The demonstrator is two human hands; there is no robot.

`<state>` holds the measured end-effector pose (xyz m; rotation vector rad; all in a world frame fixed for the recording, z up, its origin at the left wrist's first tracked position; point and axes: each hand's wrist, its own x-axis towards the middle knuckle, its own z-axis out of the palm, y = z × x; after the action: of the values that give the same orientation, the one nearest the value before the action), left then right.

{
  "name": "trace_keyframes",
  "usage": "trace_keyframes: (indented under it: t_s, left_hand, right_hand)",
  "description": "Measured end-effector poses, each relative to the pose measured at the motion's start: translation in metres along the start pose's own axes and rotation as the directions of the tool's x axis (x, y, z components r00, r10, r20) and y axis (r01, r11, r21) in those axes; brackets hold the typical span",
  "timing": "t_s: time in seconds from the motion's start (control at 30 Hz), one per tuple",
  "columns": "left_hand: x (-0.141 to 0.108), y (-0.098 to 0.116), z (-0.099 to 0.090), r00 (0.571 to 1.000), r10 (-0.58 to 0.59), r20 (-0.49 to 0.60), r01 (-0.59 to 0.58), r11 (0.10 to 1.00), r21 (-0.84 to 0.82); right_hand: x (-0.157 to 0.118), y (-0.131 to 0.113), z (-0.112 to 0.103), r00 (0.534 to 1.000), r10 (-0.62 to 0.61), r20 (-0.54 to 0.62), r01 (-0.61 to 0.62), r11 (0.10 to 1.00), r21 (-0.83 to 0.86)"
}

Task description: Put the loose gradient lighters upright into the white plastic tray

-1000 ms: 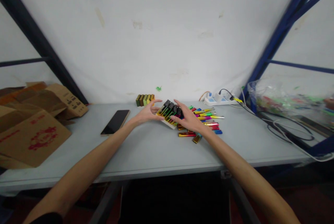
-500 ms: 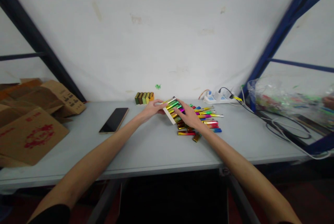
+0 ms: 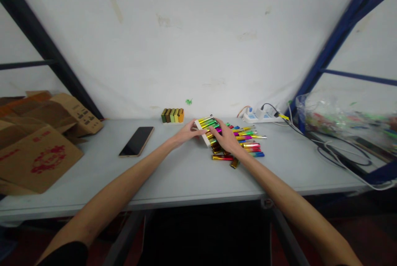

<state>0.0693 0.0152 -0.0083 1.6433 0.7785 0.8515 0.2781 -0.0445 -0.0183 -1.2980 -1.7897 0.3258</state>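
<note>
A white tray (image 3: pixel 203 136) with shiny coloured lighters in it is tilted between my two hands. My left hand (image 3: pixel 187 131) grips its left end, thumb across the near side. My right hand (image 3: pixel 226 137) is closed over the lighters at the right side of the tray. Beside and under my right hand lies a loose pile of metallic lighters (image 3: pixel 249 145) in gold, red, green, purple and blue. A second small tray of upright green, brown and yellow lighters (image 3: pixel 172 115) stands at the wall, behind my left hand.
On the grey table (image 3: pixel 173 179) a phone (image 3: pixel 136 141) lies at the left. Open cardboard boxes (image 3: pixel 46 154) fill the far left. A power strip (image 3: pixel 259 115), cables (image 3: pixel 338 154) and a clear plastic bag (image 3: pixel 341 117) are at the right.
My left hand has shifted slightly, its thumb now lower on the tray's white end. The tray has turned a little. The loose pile looks the same.
</note>
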Motion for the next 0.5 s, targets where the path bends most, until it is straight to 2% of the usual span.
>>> trace_keyframes:
  t_s: [0.3, 0.5]
  left_hand:
    - [0.01, 0.0, 0.001, 0.996, -0.058, 0.072, 0.061, 0.997, -0.039]
    - [0.016, 0.012, 0.002, 0.98, -0.158, 0.121, 0.159, 0.987, -0.001]
  right_hand:
    - [-0.006, 0.002, -0.003, 1.0, 0.024, 0.016, -0.02, 0.978, -0.208]
    - [-0.008, 0.007, -0.004, 0.998, 0.001, -0.055, -0.018, 0.954, -0.301]
